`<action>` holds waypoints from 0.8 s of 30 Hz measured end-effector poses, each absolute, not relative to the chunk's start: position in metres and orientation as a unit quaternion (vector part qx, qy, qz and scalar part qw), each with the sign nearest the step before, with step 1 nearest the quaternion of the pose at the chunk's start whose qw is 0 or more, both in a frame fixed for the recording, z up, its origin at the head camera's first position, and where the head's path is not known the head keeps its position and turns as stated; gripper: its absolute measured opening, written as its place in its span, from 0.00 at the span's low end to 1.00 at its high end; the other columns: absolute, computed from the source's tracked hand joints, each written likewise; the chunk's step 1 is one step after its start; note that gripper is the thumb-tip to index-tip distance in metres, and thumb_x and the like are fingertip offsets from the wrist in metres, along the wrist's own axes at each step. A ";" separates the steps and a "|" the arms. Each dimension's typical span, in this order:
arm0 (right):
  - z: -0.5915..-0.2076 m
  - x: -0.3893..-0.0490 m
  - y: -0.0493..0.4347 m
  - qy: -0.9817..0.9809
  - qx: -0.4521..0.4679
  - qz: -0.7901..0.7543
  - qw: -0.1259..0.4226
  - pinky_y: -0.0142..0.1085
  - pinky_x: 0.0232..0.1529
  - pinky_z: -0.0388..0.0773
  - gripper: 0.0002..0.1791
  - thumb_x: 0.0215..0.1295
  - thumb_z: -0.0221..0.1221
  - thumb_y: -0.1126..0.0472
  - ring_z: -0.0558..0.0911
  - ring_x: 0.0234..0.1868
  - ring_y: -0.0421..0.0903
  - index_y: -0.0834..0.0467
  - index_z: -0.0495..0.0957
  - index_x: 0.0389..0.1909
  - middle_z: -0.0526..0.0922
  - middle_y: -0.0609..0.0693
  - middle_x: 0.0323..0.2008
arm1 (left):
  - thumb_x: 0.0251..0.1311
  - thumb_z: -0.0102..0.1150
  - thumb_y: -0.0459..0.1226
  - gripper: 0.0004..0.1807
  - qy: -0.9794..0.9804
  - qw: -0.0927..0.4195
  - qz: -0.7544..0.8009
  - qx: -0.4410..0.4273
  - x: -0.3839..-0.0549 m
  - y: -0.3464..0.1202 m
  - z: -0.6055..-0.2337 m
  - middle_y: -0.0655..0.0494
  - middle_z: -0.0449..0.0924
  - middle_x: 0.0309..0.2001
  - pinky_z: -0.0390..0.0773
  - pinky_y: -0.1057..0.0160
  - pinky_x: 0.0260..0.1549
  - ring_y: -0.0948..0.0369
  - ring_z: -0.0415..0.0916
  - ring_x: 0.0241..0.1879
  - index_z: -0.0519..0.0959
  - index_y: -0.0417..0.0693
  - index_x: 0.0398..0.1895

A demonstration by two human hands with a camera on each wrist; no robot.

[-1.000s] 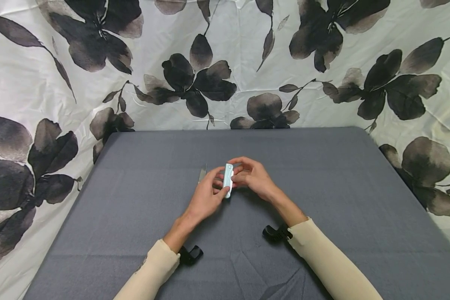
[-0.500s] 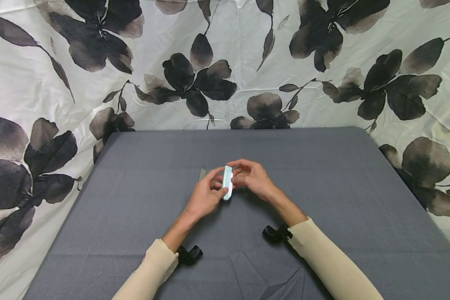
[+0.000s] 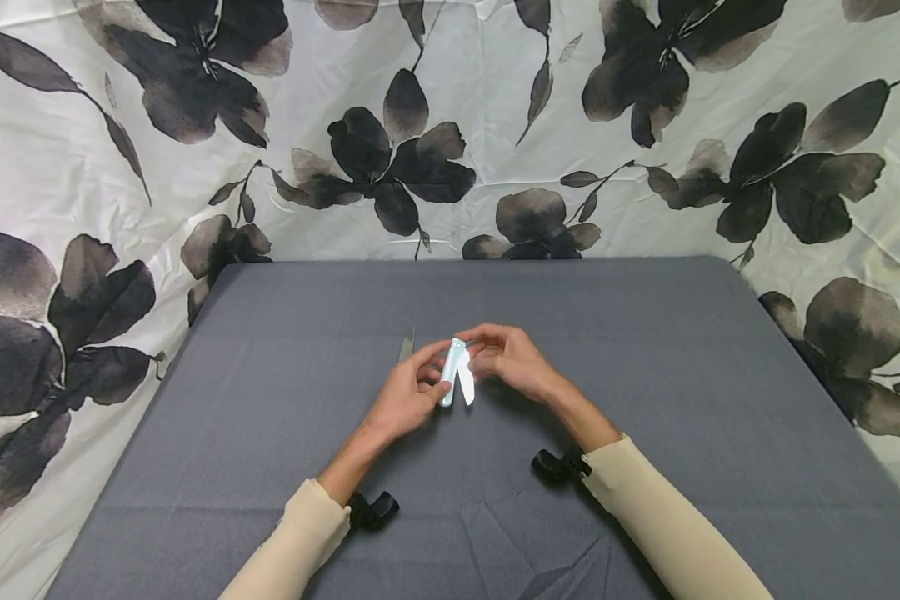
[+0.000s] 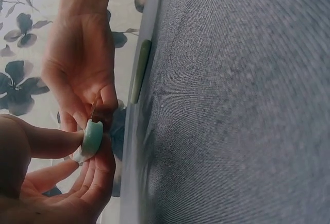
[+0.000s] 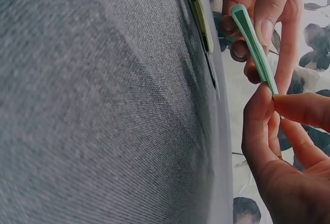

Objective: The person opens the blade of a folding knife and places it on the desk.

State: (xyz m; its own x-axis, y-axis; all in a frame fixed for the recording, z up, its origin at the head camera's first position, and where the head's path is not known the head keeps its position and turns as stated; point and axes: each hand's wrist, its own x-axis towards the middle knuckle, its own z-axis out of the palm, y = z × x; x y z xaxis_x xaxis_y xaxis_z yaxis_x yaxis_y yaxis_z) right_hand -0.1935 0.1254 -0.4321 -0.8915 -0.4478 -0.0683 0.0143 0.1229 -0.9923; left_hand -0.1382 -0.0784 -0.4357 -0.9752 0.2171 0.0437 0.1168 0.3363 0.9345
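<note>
From my station the folding knife [image 3: 448, 390] sits between the left hand [image 3: 407, 397] and right hand [image 3: 517, 363], its handle [image 3: 452, 372] running away from the wearer, pivot [image 3: 459, 343] farthest. The blade [image 3: 467, 380] splays rightward, nearer the right hand. I see the left gripping the handle; the right pinches near the pivot (exactly which part, I can't tell).

Mint handle [image 4: 93, 140], probably bladed, in hands [image 4: 80, 64] [image 4: 95, 183]

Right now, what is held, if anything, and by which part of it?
A folding knife: left hand on the pale blue handle, right hand pinching near the hinge, whether handle or blade is unclear.
</note>
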 end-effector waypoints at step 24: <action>-0.431 -0.187 0.123 0.752 -0.168 -0.619 0.152 0.44 0.41 0.87 0.23 0.68 0.63 0.72 0.86 0.35 0.42 0.67 0.74 0.63 0.84 0.64 0.43 | 0.63 0.64 0.24 0.36 0.784 0.009 0.619 0.051 -0.141 -0.076 -0.434 0.42 0.79 0.59 0.81 0.69 0.37 0.54 0.83 0.47 0.72 0.53 0.74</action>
